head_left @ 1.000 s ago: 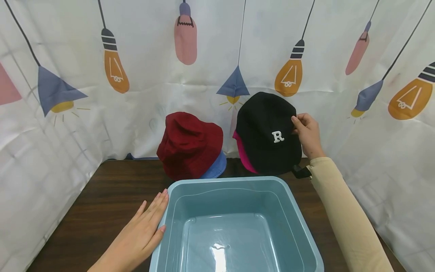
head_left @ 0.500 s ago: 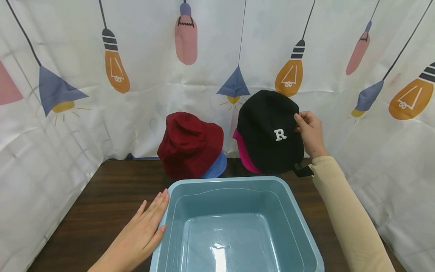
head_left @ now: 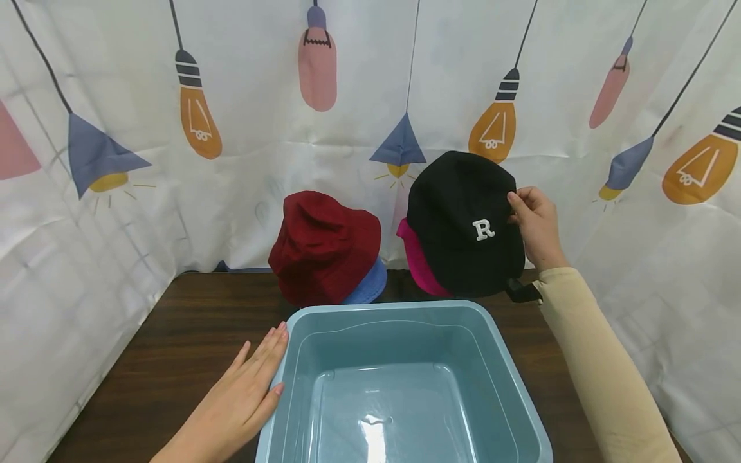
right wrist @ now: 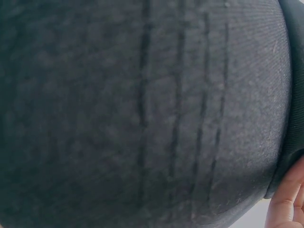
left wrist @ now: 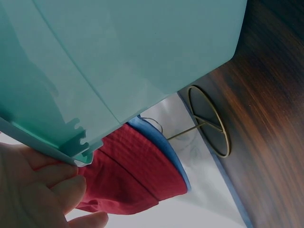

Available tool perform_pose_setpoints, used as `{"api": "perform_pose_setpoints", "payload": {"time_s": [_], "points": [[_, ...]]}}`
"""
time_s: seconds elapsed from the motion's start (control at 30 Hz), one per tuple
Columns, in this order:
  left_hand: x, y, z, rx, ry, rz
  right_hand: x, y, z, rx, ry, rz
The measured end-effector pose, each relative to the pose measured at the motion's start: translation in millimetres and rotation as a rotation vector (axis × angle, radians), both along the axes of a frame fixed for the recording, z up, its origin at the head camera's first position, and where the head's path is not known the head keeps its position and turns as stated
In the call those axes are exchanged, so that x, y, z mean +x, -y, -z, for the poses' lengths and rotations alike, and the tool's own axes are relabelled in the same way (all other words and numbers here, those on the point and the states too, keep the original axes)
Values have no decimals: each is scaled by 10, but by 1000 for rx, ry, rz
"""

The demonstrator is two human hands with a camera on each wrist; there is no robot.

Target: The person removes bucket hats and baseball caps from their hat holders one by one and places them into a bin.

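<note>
Between its thumb and fingers, my right hand (head_left: 537, 225) pinches the right edge of a black baseball cap (head_left: 463, 257) with a white letter R. In the right wrist view the stitched black cap (right wrist: 142, 114) fills nearly everything, with fingers (right wrist: 285, 199) at its edge. A magenta hat (head_left: 418, 263) shows behind it, mostly hidden. My left hand (head_left: 234, 399) rests with straight fingers along the left rim of a blue plastic bin (head_left: 382, 307). Beyond the bin is a red bucket hat (head_left: 324, 247), and a blue edge (head_left: 367, 283) shows beneath it.
In the left wrist view a brass wire stand (left wrist: 209, 121) stands by the red hat, its round base on the dark wooden table (left wrist: 266, 142). A white curtain (head_left: 243, 193) printed with lamps hangs behind and at both sides.
The right hand has drawn the black cap a little to the right and slightly up, baring more of the magenta hat. The left hand, bin and red hat have stayed put.
</note>
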State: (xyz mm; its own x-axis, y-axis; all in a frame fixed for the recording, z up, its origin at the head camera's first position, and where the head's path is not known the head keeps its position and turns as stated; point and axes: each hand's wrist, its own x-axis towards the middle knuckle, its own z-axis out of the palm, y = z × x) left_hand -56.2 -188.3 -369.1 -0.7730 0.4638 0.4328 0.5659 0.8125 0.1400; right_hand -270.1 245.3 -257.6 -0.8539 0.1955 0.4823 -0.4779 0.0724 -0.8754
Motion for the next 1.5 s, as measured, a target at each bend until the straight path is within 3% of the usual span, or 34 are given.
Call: {"api": "perform_pose_setpoints", "payload": {"time_s": [0.93,1.5], "points": [[-1,0,7,8,-9,7,215,-43,-108,-32,-61,-108],[-6,6,15,-7,-36,12,361,-7,-112,22,-59,-185]]}}
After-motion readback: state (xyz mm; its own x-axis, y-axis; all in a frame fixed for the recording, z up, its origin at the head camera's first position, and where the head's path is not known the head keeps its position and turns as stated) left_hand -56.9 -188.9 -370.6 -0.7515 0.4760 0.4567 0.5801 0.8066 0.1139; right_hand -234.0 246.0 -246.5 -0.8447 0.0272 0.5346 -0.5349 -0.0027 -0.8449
